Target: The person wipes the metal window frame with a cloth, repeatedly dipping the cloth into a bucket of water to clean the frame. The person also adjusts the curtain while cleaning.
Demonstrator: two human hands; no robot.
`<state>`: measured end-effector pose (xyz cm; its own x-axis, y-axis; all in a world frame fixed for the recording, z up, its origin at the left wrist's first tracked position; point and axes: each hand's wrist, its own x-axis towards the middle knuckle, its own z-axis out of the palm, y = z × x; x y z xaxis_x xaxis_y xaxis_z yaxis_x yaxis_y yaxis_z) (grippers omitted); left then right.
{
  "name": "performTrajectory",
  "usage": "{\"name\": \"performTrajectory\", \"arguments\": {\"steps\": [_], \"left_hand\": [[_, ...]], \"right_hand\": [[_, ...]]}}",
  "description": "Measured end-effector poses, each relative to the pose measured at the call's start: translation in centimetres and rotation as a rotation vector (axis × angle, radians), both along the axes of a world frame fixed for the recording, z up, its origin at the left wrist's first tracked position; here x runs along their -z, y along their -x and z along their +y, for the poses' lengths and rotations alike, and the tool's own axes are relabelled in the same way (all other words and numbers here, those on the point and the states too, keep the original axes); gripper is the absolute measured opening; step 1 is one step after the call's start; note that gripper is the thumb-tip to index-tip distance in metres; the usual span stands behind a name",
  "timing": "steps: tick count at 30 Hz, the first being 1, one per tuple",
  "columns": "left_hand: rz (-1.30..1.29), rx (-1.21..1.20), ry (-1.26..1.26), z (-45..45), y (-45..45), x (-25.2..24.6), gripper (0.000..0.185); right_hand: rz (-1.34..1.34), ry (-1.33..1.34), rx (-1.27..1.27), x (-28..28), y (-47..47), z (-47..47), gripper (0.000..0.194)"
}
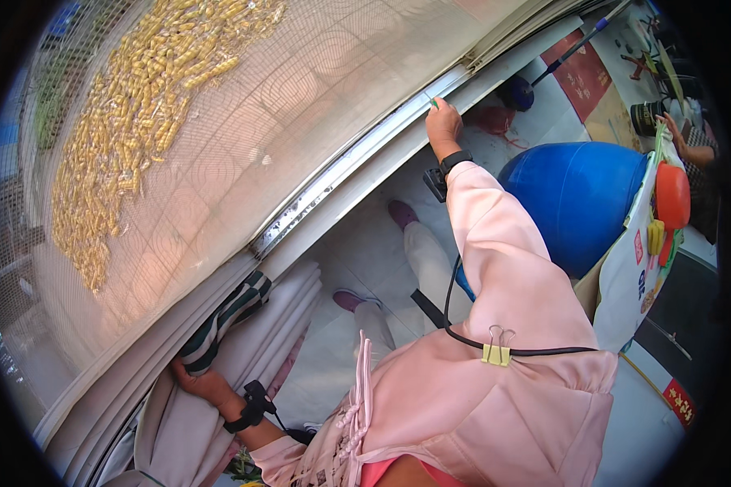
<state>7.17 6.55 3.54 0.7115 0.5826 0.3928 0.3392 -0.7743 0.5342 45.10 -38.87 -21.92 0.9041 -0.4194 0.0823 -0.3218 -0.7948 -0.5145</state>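
My right hand (443, 125) is closed around a small thin tool (434, 103) with a green part; its tip points at the metal window track (365, 146). Most of this tool is hidden by my fingers, so its exact kind cannot be told. Dark specks of dirt lie along the nearer stretch of the track. At the lower left, my left hand (201, 383) holds a dark-green and white striped cloth (231, 316). The cloth lies against the window frame, beside gathered pale curtains (274, 316).
Beyond the insect screen (219, 152), corn cobs (140, 109) are spread on paving. A blue plastic barrel (575, 201) stands at my right, near a red plastic ladle (672, 195). Another person's hand (676, 135) is near a dark pot (646, 119). A mop pole (575, 49) leans behind.
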Motion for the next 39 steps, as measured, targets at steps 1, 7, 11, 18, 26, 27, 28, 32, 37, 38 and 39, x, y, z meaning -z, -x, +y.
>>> {"name": "performTrajectory", "arguments": {"steps": [1, 7, 11, 18, 26, 27, 28, 32, 37, 38, 39], "left_hand": [[-0.005, -0.025, 0.041, -0.1, 0.1, 0.0, 0.034], [0.121, -0.047, -0.079, 0.1, 0.7, -0.3, 0.037], [0.068, -0.052, -0.001, 0.5, 0.9, -0.1, 0.036], [0.036, -0.023, -0.010, 0.8, 0.8, 0.2, 0.036], [0.106, -0.033, -0.038, 0.0, 0.1, -0.6, 0.036], [0.100, -0.026, -0.047, -0.1, 0.0, -0.6, 0.036], [0.119, -0.004, -0.132, -0.2, 0.0, -0.6, 0.036], [0.076, -0.005, -0.058, -0.2, -0.1, -0.6, 0.036], [0.057, 0.002, 0.007, -0.1, 0.2, -0.4, 0.036], [0.059, -0.007, -0.009, 0.0, 0.1, -0.4, 0.036], [0.061, -0.015, -0.027, 0.0, 0.1, -0.4, 0.036]], "right_hand": [[0.075, 0.030, 0.007, -0.3, -0.6, 0.0, 0.021], [0.237, 0.094, -0.057, -1.2, -2.0, 1.9, 0.018], [0.272, 0.050, -0.134, -1.3, 1.6, 7.0, 0.018], [0.260, -0.060, -0.346, -1.4, 11.5, 16.9, 0.012], [0.176, -0.067, -0.284, -2.1, 10.6, 13.0, 0.013], [0.134, -0.041, -0.214, -2.0, 9.5, 11.9, 0.013], [0.147, -0.025, -0.204, -2.0, 8.5, 11.3, 0.013], [0.253, 0.032, -0.213, -1.7, 6.2, 11.0, 0.015], [0.326, -0.033, -0.312, -1.9, 9.8, 16.2, 0.015], [0.342, -0.049, -0.336, -2.1, 10.6, 17.2, 0.015], [0.371, -0.081, -0.375, -2.3, 11.4, 18.1, 0.014]]}}
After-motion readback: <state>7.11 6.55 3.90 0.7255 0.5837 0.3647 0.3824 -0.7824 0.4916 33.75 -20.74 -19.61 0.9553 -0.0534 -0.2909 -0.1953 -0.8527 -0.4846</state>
